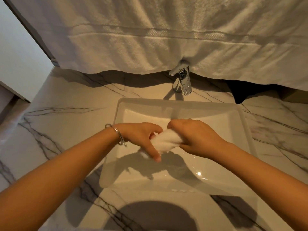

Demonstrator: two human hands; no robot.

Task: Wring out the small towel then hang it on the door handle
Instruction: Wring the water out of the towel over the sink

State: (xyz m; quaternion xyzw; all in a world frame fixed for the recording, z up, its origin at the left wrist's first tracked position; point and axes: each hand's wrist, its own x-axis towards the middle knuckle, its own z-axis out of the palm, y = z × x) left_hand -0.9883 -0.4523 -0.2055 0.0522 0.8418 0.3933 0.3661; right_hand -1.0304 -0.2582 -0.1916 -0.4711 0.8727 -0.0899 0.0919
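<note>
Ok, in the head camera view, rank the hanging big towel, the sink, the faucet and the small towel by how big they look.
1. Hanging big towel
2. Sink
3 and 4. Faucet and small towel: alike; the hands cover part of the small towel.

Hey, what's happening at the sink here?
A person is wringing out a small white towel over the sink. The left hand and right hand each grip one end of the bunched cloth. The faucet shows no running water. A large towel hangs behind. No door handle is in view.
</note>
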